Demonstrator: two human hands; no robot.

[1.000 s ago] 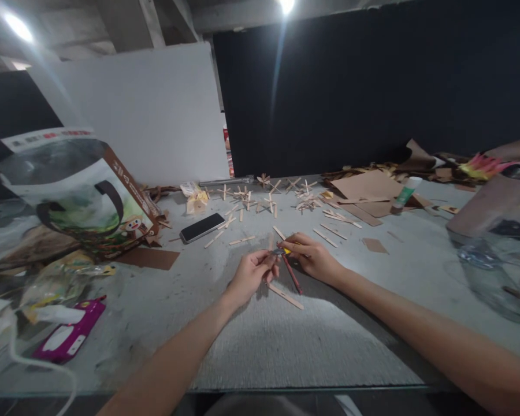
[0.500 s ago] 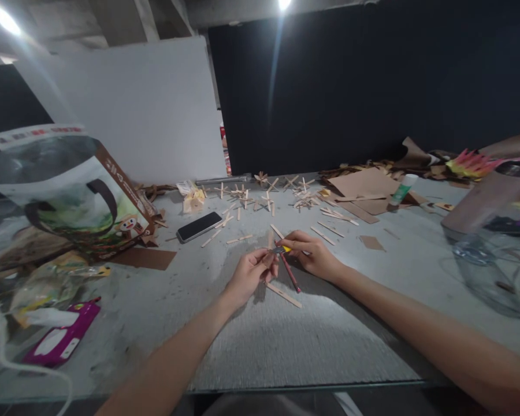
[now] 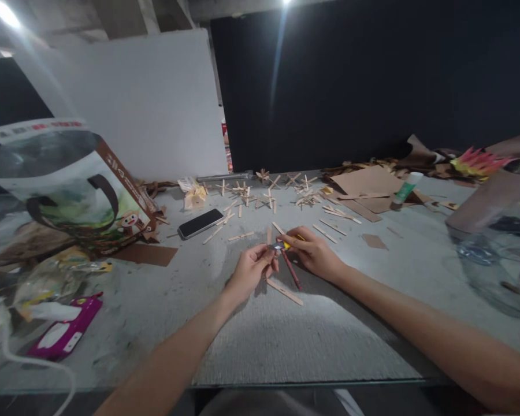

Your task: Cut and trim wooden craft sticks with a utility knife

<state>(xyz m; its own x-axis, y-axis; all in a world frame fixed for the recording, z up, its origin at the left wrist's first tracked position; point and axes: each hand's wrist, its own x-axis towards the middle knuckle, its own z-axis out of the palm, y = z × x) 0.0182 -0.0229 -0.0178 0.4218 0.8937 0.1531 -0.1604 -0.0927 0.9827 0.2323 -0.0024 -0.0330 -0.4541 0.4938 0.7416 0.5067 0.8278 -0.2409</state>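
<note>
Near the middle of the table, my left hand (image 3: 252, 269) pinches a wooden craft stick (image 3: 269, 233), whose upper end sticks out past the fingers. My right hand (image 3: 314, 252) grips a yellow utility knife (image 3: 287, 245); its grey blade end meets the stick at my left fingertips. Just below the knife lies a dark red pencil (image 3: 292, 271), slanting between the two hands. Another craft stick (image 3: 285, 292) rests flat in front of my left hand. How deep the blade sits in the wood cannot be made out.
Several loose and crossed sticks (image 3: 270, 197) spread behind my hands. A black phone (image 3: 200, 223) lies left of them, with a large printed bag (image 3: 75, 190) further left and a purple wipes pack (image 3: 67, 329). Cardboard (image 3: 364, 184), a glue stick (image 3: 406, 189) and a clear bottle (image 3: 491, 271) are on the right.
The knife has turned slightly and its blade end shifted a little at the left fingertips. Both hands stay in nearly the same place; the whole view has shifted slightly.
</note>
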